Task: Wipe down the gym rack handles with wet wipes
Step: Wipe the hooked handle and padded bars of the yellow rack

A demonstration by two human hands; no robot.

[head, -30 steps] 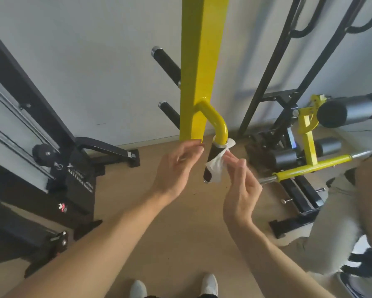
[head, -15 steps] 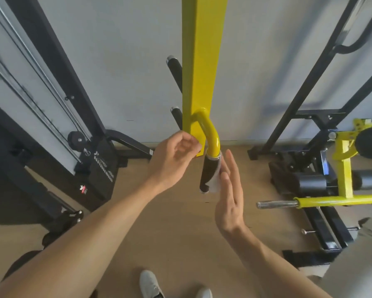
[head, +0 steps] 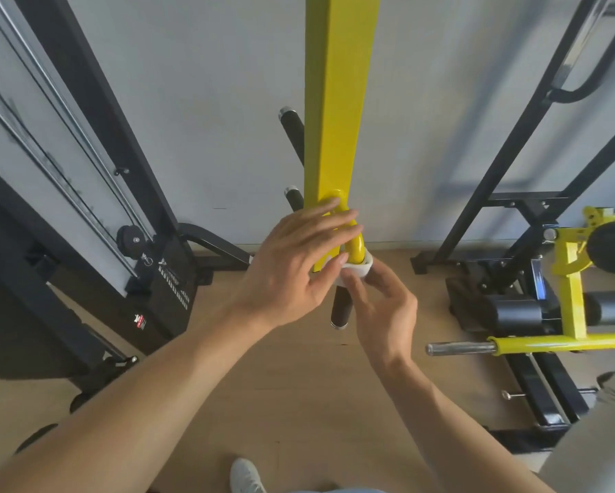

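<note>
Both hands [head: 338,279] crowding wipe-wrapped handle [head: 341,309]

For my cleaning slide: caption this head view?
Both hands wrap a white wet wipe around a yellow rack's black handle.

Bright, even daylight fills the room. The black frame [head: 533,115] at the right casts soft bluish shadows on the pale wall [head: 210,101]. Glare streaks the yellow post [head: 338,101]. Wide-angle distortion bends the uprights outward near both edges, where detail blurs slightly.
</note>
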